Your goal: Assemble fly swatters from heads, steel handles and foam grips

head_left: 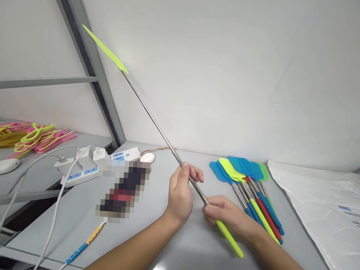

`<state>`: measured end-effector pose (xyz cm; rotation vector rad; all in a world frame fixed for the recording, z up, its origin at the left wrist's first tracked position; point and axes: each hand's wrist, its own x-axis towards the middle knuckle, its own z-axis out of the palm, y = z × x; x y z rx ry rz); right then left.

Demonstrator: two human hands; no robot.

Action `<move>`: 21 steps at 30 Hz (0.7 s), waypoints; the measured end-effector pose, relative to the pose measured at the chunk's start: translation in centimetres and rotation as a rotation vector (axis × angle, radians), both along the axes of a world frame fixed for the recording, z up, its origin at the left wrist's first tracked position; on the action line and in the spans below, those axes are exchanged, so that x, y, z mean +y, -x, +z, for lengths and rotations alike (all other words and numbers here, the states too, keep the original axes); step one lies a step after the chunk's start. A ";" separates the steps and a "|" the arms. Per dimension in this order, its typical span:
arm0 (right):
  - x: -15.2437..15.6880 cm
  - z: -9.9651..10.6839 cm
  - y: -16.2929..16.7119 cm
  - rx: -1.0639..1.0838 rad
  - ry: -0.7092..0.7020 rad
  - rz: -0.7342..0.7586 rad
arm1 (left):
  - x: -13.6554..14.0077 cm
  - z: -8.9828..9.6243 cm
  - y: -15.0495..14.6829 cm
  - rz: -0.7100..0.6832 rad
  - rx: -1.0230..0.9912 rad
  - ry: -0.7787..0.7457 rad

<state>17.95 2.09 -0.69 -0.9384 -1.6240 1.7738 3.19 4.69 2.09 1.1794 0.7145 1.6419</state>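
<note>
A yellow-green fly swatter [152, 117] with an extended metal telescopic rod is held up at a slant, its flat head seen edge-on at the upper left. My left hand [181, 191] is closed around the lower part of the rod, thumb along it. Lower down, my right hand [228, 215] grips the swatter where the rod meets the green handle, whose end sticks out below the fingers. To the right of my right hand lies a fanned pile of fly swatters [259, 199] in blue, yellow-green, green and red.
White power strips [80, 177] with plugged-in chargers and looping white cables stand at the left. A blurred-out object [125, 191] with a cable lies nearby. A white plastic mailing bag [314, 204] covers the right side. Pink-and-yellow cords [42, 138] lie beyond the metal frame [83, 52].
</note>
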 end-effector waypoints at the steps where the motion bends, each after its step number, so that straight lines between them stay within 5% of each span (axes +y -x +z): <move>1: 0.0 0.0 -0.1 -0.003 0.012 0.021 | 0.1 0.2 0.2 0.008 -0.006 -0.015; 5: 0.0 -0.4 -1.1 -0.095 0.011 0.135 | 1.2 0.5 1.0 0.118 -0.069 -0.051; 11: 0.2 -0.7 -1.8 -0.105 -0.005 0.081 | 2.4 0.8 1.9 0.167 -0.173 -0.051; 18: -0.3 2.5 -4.9 -0.346 -0.156 0.109 | 4.7 2.5 4.3 0.267 -0.393 -0.081; 21: -0.9 3.1 -7.9 -0.456 -0.210 -0.009 | 5.0 3.2 5.0 0.261 -0.387 -0.124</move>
